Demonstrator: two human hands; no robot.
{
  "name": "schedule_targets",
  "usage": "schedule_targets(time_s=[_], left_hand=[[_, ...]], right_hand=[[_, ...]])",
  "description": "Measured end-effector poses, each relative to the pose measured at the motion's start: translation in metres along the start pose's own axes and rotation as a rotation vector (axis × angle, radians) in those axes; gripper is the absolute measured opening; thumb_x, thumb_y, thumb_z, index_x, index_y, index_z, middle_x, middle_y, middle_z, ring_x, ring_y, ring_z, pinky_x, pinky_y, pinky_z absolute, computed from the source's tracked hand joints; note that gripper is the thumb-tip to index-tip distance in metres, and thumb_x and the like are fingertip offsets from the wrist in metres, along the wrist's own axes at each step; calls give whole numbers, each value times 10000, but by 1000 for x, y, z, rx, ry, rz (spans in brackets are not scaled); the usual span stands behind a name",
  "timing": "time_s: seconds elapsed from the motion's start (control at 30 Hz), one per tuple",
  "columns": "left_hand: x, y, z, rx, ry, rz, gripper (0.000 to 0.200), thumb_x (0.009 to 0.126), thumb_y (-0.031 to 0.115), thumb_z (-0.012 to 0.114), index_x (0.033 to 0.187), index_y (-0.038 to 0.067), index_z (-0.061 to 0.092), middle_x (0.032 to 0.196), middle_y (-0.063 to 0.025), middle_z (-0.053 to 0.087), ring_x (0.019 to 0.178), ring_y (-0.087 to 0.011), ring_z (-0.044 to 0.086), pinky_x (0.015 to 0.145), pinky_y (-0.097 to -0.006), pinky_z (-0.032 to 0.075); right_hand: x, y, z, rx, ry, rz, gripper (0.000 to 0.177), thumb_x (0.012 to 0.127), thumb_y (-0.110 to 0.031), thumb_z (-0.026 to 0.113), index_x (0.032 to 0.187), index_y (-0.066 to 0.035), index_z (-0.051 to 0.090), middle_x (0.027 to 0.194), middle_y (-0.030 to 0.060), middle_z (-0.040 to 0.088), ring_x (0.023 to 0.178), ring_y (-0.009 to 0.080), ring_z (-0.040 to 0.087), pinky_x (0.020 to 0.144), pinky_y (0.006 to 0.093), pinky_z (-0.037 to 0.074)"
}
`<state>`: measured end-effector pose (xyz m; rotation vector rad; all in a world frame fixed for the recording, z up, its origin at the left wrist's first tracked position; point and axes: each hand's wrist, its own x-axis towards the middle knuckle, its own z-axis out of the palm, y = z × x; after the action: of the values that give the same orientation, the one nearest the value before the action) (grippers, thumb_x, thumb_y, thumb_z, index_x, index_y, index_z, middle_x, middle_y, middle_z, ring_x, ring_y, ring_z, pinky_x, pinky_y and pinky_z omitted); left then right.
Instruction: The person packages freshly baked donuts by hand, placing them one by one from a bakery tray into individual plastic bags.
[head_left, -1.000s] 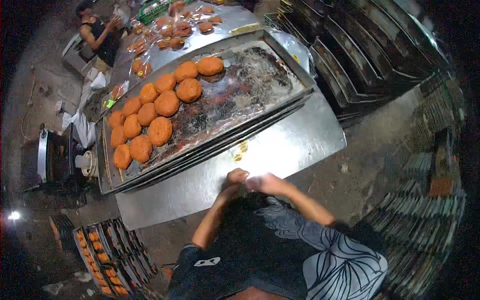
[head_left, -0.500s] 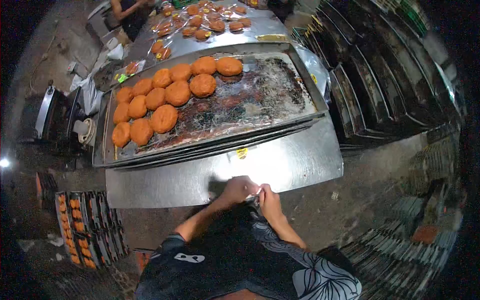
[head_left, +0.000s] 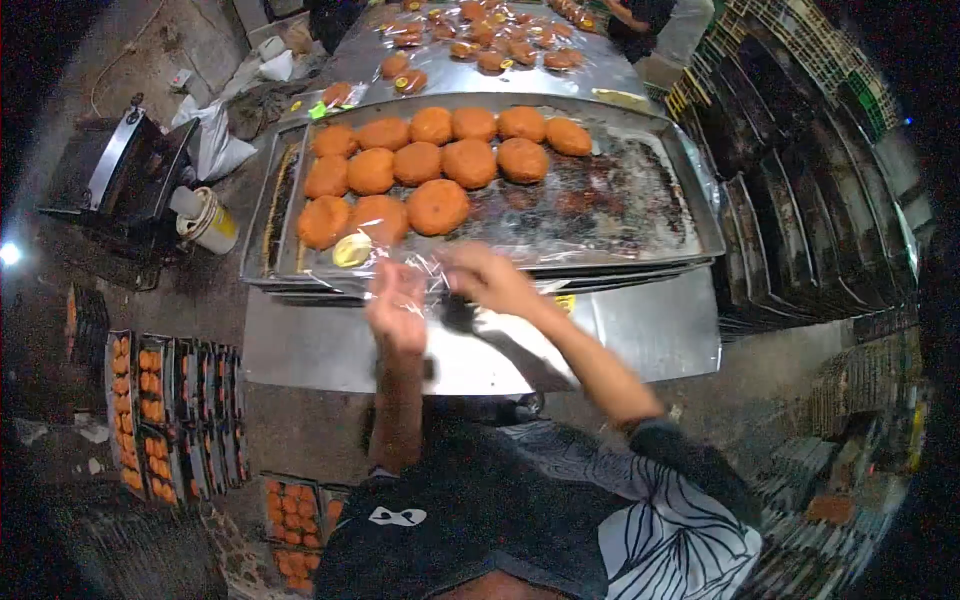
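A clear plastic bag [head_left: 418, 268] with a pale yellow label [head_left: 352, 250] stretches between my hands, over the front edge of the metal baking tray [head_left: 480, 265]. My left hand [head_left: 397, 308], palm turned up and slightly blurred, has its fingers closed on the bag's left part. From the right, my right hand [head_left: 492, 278] pinches the bag's other side. Round orange-brown buns [head_left: 438, 207] lie in rows on the tray's left and middle. The label overlaps the front-row buns in this view.
The tray rests on further trays on a steel table [head_left: 640, 325]. Bagged buns [head_left: 490, 40] lie at its far end, where other people stand. Tall tray stacks [head_left: 790, 220] rise at right. Racks of buns [head_left: 150, 410] and a white bucket [head_left: 210, 222] stand at left.
Both hands have moved from close to my body up to the tray's front edge. The clear bag and its yellow label now show spread between them. The view has shifted.
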<state>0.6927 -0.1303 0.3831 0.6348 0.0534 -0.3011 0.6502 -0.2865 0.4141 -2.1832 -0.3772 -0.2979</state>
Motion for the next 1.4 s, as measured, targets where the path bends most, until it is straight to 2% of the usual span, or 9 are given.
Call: schedule_targets(time_s=[0.1, 0.27, 0.47, 0.8, 0.87, 1.0, 1.1, 1.23, 1.4], left_hand=[[6, 52, 7, -61, 165, 128, 385, 858, 231, 422, 1208, 83, 363, 1028, -90, 489, 1035, -232, 448, 919, -509, 319], [24, 95, -17, -216, 50, 233, 521, 827, 234, 386, 1293, 88, 205, 1094, -134, 421, 1135, -319, 364, 943, -543, 273], [50, 43, -35, 4, -111, 280, 485, 786, 257, 401, 1213, 31, 349, 1235, -165, 372, 1152, -322, 346, 978, -469, 267], [-8, -7, 29, -488, -649, -520, 412, 858, 294, 369, 1135, -10, 398, 1078, -141, 491, 998, -228, 489, 838, -331, 422], [-13, -6, 34, -264, -186, -798, 384, 854, 258, 397, 1128, -11, 401, 1076, -133, 488, 970, -230, 502, 827, -317, 430], [-51, -64, 11, 657, -578, -363, 310, 768, 163, 570, 1025, 5, 496, 845, -85, 567, 779, -197, 560, 693, -296, 469], [-85, -130, -18, 1362, -890, -6, 291, 690, 154, 655, 920, 12, 547, 738, -95, 551, 734, -254, 546, 658, -313, 450], [-66, -217, -120, 1607, -1056, 329, 223, 694, 134, 615, 879, 22, 565, 754, -108, 533, 782, -289, 508, 723, -347, 415], [-49, -162, -81, 1271, -937, -37, 192, 839, 139, 453, 898, 54, 615, 846, -110, 602, 803, -225, 561, 743, -315, 435]], right_hand=[[72, 65, 3, -1003, -47, -128, 529, 708, -309, 587, 1196, -209, 410, 1273, 201, 305, 1080, 427, 358, 890, 457, 345], [80, 69, 18, -311, 136, 413, 497, 709, -319, 592, 1162, -151, 475, 1053, 157, 483, 902, 329, 467, 746, 428, 427], [44, -70, 51, -519, 541, -173, 796, 496, -217, 722, 1209, -43, 414, 939, 115, 536, 794, 265, 477, 710, 358, 382], [-2, -52, 42, -330, 788, 196, 833, 602, -301, 723, 1248, 22, 308, 900, 142, 550, 768, 257, 519, 674, 327, 445], [-35, -56, 32, -289, 961, 53, 756, 646, -250, 679, 1258, -27, 294, 909, 155, 516, 810, 257, 521, 690, 336, 442], [-42, -18, -48, -73, 789, 259, 171, 745, -159, 561, 686, -15, 631, 546, 116, 549, 492, 194, 542, 496, 282, 427], [7, 0, -119, -264, 999, 225, 163, 762, -141, 556, 804, 8, 608, 651, 117, 606, 605, 230, 598, 570, 304, 461], [-4, 17, -92, -198, 764, 0, 721, 733, -178, 602, 1277, 56, 191, 1252, 297, 293, 1182, 374, 296, 989, 369, 226], [-208, 49, 15, 356, -74, 720, 269, 779, -237, 578, 959, -37, 572, 794, 63, 595, 760, 132, 538, 721, 277, 437]])
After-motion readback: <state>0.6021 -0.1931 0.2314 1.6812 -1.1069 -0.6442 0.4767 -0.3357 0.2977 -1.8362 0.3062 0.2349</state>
